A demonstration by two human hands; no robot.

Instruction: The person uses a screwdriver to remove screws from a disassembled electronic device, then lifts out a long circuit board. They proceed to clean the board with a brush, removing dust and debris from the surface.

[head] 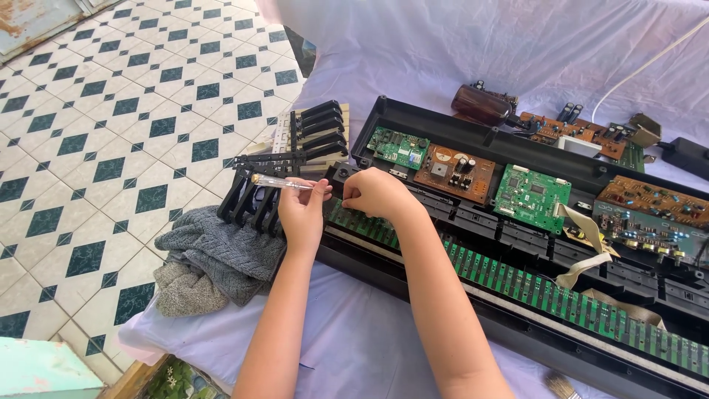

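Observation:
An opened black keyboard case (pixel 473 137) lies on a pale cloth, with green and brown circuit boards (pixel 530 193) inside and a long green contact strip (pixel 517 284) along its front. My left hand (pixel 301 214) holds a clear-handled screwdriver (pixel 284 182) at the case's left end. My right hand (pixel 378 193) rests beside it with fingers curled on the case's left corner; whether it pinches a small part is hidden.
Removed black and white key sections (pixel 295 159) lie left of the case, over a grey towel (pixel 214 262). Loose circuit boards (pixel 583 133), a brown bottle (pixel 481 103), a black adapter (pixel 687 155) and a white cable sit behind. Tiled floor (pixel 111 133) lies left.

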